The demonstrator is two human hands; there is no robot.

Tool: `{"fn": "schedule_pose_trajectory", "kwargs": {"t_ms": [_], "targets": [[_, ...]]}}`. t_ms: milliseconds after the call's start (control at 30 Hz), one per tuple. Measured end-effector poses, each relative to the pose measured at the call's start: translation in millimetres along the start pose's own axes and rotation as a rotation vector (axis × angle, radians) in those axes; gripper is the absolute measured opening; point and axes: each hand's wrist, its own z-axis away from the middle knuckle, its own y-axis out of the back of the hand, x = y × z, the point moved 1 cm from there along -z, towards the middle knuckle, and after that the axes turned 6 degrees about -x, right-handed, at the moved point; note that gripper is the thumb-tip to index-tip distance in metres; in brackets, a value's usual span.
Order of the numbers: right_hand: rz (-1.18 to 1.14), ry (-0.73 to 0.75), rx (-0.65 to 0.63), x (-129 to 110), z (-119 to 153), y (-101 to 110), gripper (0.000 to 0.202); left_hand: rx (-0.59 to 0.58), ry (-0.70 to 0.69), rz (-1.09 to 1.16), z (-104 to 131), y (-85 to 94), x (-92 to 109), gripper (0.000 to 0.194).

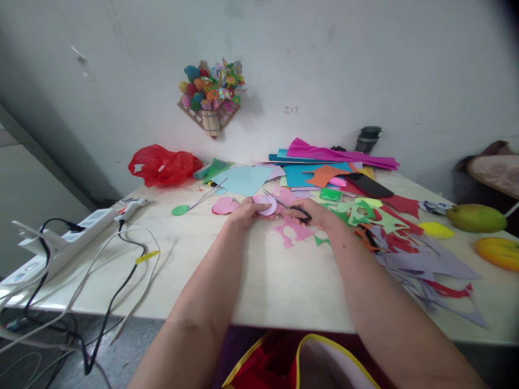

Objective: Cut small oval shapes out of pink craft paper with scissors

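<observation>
My left hand pinches a pale lilac paper circle together with pink paper beneath it. In my right hand is a pair of scissors with black handles; the blades point left toward the circle's edge. Whether the blades are apart is too small to tell. Pink paper with cut-out holes lies just under and beside my hands. To the left of them rest several pink cut circles and a green circle.
A white power strip with cables occupies the left side. A red plastic bag sits at the back. Coloured sheets, a black phone and paper scraps cover the right, with a green mango near the edge.
</observation>
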Motion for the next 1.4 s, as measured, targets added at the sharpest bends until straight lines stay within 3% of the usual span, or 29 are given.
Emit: {"fn": "schedule_pose_trajectory", "kwargs": {"t_ms": [533, 833, 967, 1100, 1200, 1400], "targets": [[0.024, -0.006, -0.031, -1.8, 6.0, 6.8, 0.024, -0.038, 0.003, -0.085, 1.5, -0.3, 1.5, 0.029], [-0.086, -0.053, 0.256, 21.5, -13.1, 12.8, 0.023, 0.028, -0.018, 0.001, 0.0, -3.1, 0.9, 0.028], [0.122, -0.013, 0.302, 24.2, -17.8, 12.2, 0.029, 0.033, -0.036, -0.01, 1.0, -5.4, 2.7, 0.029], [0.625, -0.012, 0.413, 16.1, -15.4, 6.6, 0.017, 0.013, -0.057, -0.031, 1.0, -6.4, 3.3, 0.029], [0.952, -0.123, 0.445, 8.5, -13.1, 0.6, 0.021, 0.026, -0.069, -0.05, -0.2, -5.8, 2.5, 0.031], [1.037, -0.22, 0.431, 4.7, -11.7, -3.1, 0.028, 0.021, -0.053, -0.078, -2.9, -6.1, -1.0, 0.032]]}}
